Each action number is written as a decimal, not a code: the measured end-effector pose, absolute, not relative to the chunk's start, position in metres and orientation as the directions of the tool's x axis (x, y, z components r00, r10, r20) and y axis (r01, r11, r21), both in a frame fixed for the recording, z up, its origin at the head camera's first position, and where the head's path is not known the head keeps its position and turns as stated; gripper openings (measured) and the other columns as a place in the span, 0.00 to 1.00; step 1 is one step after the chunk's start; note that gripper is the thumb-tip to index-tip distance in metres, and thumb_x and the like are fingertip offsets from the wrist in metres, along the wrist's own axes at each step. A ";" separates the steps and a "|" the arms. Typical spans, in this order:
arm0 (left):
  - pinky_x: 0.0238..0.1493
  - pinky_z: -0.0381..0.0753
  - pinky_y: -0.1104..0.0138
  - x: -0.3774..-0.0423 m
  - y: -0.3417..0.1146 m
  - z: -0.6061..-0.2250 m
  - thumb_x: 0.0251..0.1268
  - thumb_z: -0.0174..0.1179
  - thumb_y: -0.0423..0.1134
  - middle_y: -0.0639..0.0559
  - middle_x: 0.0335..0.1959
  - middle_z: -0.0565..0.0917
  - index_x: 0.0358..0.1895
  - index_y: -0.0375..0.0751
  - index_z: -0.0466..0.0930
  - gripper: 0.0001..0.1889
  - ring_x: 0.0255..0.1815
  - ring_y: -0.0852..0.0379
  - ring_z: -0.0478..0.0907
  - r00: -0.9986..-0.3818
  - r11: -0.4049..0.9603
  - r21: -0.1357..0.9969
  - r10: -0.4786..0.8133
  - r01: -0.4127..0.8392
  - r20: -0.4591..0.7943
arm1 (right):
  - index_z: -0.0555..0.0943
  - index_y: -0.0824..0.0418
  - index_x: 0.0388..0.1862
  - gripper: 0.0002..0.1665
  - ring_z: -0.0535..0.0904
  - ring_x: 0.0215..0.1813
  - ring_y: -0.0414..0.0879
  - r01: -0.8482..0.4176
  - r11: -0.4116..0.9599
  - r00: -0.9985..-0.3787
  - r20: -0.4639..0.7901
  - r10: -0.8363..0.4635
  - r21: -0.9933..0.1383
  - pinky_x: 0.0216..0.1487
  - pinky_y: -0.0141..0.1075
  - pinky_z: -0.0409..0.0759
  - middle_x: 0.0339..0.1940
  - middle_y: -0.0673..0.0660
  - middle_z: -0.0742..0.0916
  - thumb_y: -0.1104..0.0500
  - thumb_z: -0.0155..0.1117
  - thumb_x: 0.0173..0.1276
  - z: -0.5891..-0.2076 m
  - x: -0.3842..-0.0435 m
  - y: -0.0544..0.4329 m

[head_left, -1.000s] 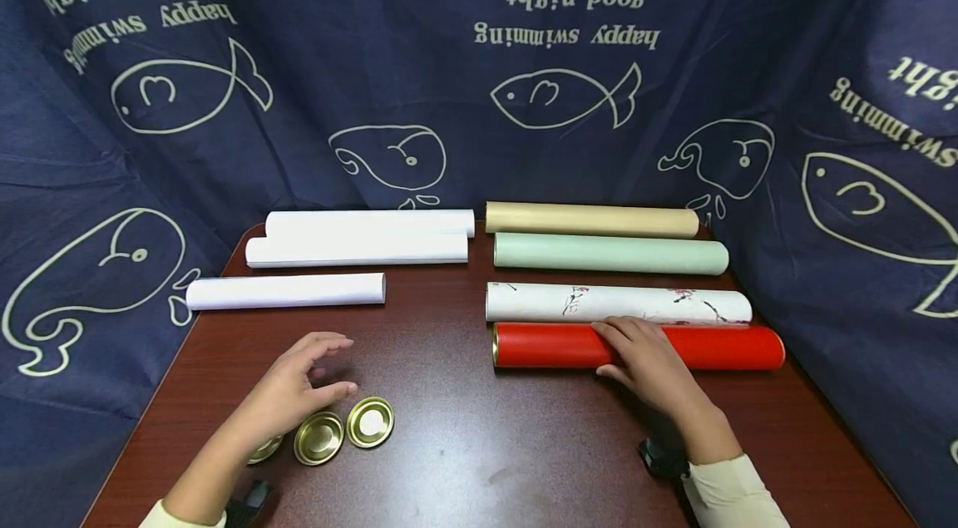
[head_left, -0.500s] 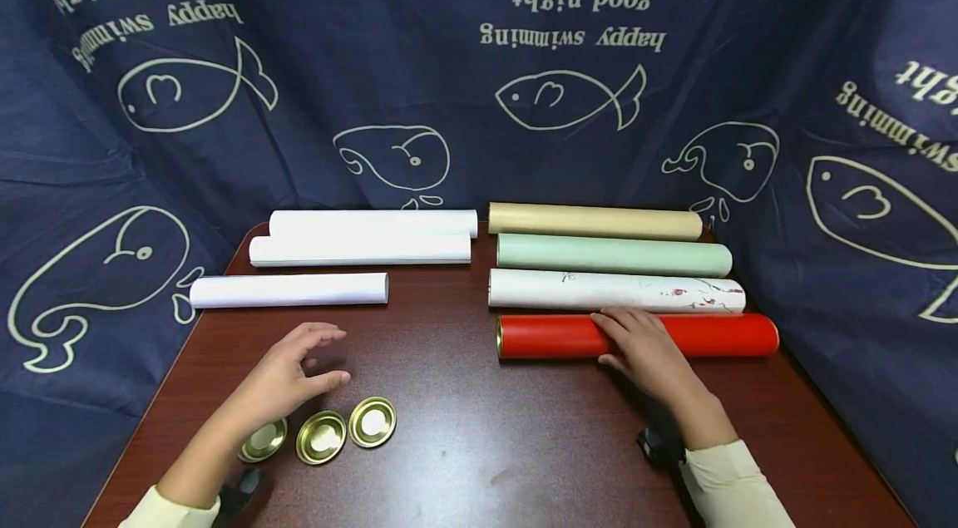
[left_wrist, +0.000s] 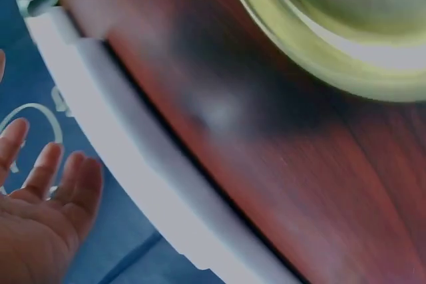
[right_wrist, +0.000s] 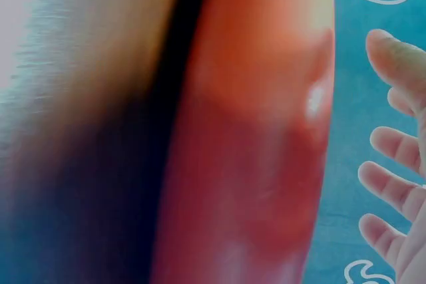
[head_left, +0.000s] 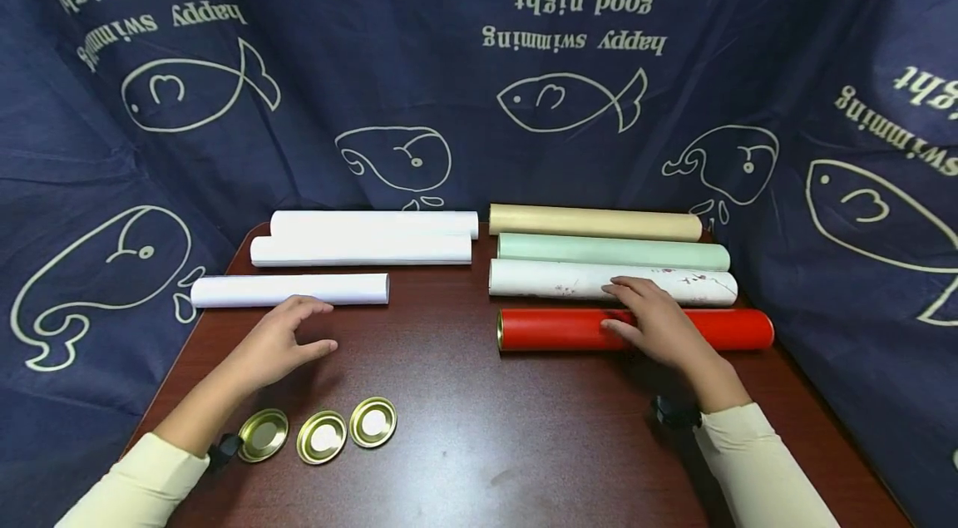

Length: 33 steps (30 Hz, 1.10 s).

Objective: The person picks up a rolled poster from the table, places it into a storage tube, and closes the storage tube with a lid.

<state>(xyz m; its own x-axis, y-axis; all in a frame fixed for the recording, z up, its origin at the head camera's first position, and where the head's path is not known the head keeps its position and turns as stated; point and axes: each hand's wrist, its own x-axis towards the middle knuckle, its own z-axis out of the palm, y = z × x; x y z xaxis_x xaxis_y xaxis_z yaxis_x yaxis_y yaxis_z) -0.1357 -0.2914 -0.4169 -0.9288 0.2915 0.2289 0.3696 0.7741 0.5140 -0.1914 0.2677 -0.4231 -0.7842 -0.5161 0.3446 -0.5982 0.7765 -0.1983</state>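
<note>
My left hand (head_left: 280, 341) hovers with parted, relaxed fingers just in front of the nearest white paper roll (head_left: 247, 292), holding nothing. Behind the wrist, three gold metal lids lie on the table: a left lid (head_left: 264, 435), a middle lid (head_left: 322, 437) and a right lid (head_left: 372, 422). Over the red cardboard tube (head_left: 554, 330) is my right hand (head_left: 654, 324), fingers spread. The right wrist view shows its fingers apart from the red tube (right_wrist: 246, 151). Directly behind lies a white tube with a plum-blossom print (head_left: 550, 278), partly covered by the fingertips.
Farther back on the right lie a pale green tube (head_left: 609, 251) and a gold-beige tube (head_left: 595, 222). Two more white rolls (head_left: 359, 250) lie side by side at the back left. A dark blue printed cloth (head_left: 419, 54) hangs around the brown table (head_left: 449, 461).
The red tube and the blossom-print tube have shifted back toward the green one. My right hand has lifted off the red tube. My left hand has moved forward and left, away from the lids.
</note>
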 end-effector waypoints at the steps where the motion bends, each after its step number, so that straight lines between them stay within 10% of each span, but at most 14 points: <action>1: 0.56 0.73 0.43 -0.140 -0.293 -0.418 0.55 0.75 0.38 0.38 0.54 0.78 0.56 0.33 0.78 0.26 0.57 0.37 0.75 -0.929 0.783 0.501 0.295 0.369 0.222 | 0.78 0.66 0.61 0.33 0.72 0.62 0.63 -0.591 0.779 -0.793 0.327 -0.514 -0.207 0.63 0.61 0.68 0.60 0.67 0.79 0.55 0.76 0.59 -0.421 -0.196 0.267; 15: 0.59 0.67 0.38 -0.184 -0.332 -0.431 0.58 0.71 0.37 0.31 0.54 0.73 0.57 0.29 0.76 0.25 0.58 0.30 0.69 -0.912 0.895 0.249 0.300 0.371 0.280 | 0.76 0.67 0.62 0.34 0.73 0.62 0.66 -0.554 0.793 -0.833 0.161 -0.530 -0.253 0.63 0.59 0.69 0.60 0.68 0.80 0.54 0.75 0.61 -0.422 -0.256 0.250; 33: 0.57 0.67 0.34 -0.197 -0.352 -0.435 0.66 0.63 0.39 0.27 0.59 0.72 0.65 0.28 0.70 0.27 0.60 0.26 0.67 -0.961 0.946 0.205 0.221 0.253 0.165 | 0.77 0.65 0.62 0.35 0.73 0.61 0.65 -0.509 0.828 -0.860 0.088 -0.503 -0.235 0.61 0.60 0.70 0.61 0.66 0.80 0.52 0.76 0.60 -0.424 -0.270 0.243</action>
<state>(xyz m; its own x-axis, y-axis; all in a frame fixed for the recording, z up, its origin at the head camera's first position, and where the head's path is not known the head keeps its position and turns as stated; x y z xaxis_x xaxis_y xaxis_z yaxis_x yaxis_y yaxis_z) -0.1974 -0.3517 -0.4353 -0.9612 0.2209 0.1652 0.2526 0.9456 0.2050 -0.2698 0.2427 -0.4240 -0.8596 -0.5034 0.0879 -0.5089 0.8281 -0.2352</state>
